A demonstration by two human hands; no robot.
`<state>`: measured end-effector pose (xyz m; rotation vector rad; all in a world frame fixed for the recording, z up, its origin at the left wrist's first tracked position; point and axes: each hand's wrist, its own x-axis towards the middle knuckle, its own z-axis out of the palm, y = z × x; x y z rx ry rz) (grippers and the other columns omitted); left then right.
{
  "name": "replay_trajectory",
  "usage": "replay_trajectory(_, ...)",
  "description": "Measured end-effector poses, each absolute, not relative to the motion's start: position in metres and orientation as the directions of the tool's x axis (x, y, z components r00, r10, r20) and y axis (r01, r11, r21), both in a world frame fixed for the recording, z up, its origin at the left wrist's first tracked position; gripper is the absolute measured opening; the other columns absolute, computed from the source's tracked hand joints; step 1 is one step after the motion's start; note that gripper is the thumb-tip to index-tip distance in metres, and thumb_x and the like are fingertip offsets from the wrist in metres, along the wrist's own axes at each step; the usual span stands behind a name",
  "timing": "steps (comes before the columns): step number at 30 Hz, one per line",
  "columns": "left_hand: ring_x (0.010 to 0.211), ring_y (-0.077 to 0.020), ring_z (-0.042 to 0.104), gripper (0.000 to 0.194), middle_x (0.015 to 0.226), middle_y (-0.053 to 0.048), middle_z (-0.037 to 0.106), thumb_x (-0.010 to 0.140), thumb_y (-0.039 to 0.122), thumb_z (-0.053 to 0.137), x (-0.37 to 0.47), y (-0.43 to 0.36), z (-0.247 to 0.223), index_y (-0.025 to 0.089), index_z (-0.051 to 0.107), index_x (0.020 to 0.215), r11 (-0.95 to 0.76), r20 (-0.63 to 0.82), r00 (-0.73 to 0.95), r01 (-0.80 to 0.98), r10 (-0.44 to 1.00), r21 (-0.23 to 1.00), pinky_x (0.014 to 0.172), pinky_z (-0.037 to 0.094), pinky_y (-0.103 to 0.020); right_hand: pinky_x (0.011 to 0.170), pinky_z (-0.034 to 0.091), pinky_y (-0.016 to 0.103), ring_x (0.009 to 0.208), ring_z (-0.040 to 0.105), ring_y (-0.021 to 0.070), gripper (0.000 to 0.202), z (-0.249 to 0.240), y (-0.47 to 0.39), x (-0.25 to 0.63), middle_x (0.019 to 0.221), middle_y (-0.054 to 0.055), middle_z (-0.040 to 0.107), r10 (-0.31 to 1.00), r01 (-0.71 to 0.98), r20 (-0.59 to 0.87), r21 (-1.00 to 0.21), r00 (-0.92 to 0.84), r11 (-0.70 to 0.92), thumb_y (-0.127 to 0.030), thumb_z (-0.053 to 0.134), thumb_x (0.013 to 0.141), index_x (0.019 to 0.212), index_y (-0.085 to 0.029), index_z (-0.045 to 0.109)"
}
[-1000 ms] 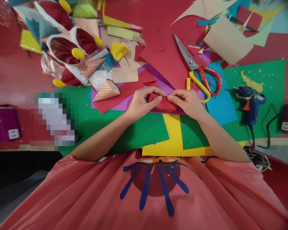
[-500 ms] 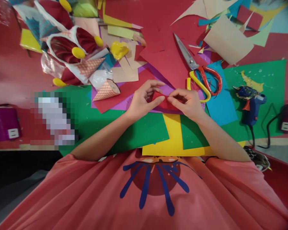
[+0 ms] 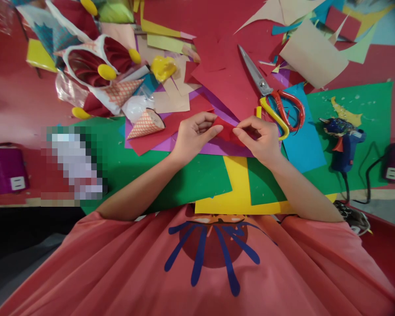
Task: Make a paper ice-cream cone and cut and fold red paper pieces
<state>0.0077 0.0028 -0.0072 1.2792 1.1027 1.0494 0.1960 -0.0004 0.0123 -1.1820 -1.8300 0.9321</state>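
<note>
A small piece of red paper (image 3: 227, 130) is stretched between my two hands, above a purple sheet (image 3: 213, 148). My left hand (image 3: 196, 134) pinches its left end between thumb and fingers. At the other end, the thumb and forefinger of my right hand (image 3: 258, 136) grip the paper. Just beyond my right hand lie scissors (image 3: 265, 87) with one red and one yellow handle, blades pointing away from me. To the left of my left hand rests a small paper cone (image 3: 147, 124) with an orange lattice pattern.
On the right, a blue glue gun (image 3: 345, 149) with a cord lies on a green sheet (image 3: 375, 109). Paper scraps and a curled beige sheet (image 3: 314, 52) are at the back right. Red-and-white paper pieces with yellow ovals (image 3: 107, 71) crowd the back left.
My hands have moved slightly apart, the right one a little to the right. More of the red paper shows between them.
</note>
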Motion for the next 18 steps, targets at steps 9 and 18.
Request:
replay_trajectory(9, 0.072, -0.0117, 0.069, 0.040, 0.078, 0.000, 0.070, 0.076, 0.059, 0.066, 0.0074, 0.0025, -0.0072, 0.020, 0.060, 0.084, -0.023, 0.011, 0.189, 0.061, 0.982, 0.998, 0.065, 0.057, -0.024, 0.061, 0.043, 0.025, 0.062, 0.051, 0.0098, 0.024, 0.0166, -0.0005, 0.1953, 0.070, 0.000, 0.062, 0.961, 0.348, 0.085, -0.921, -0.262, 0.176, -0.037, 0.059, 0.087, 0.073, -0.017, 0.061)
replay_trajectory(18, 0.076, -0.0111, 0.068, 0.030, 0.083, -0.002, 0.071, 0.081, 0.048, 0.066, 0.0046, 0.0012, -0.0033, 0.019, 0.064, 0.088, -0.102, 0.075, 0.209, 0.122, 0.975, 0.987, 0.065, 0.054, -0.022, 0.050, 0.034, 0.021, 0.053, 0.041, 0.0053, 0.033, 0.0147, 0.0031, 0.1946, 0.059, -0.005, 0.049, 0.844, 0.169, -0.135, -0.984, -0.519, -0.053, -0.042, 0.070, 0.077, 0.065, -0.017, 0.052)
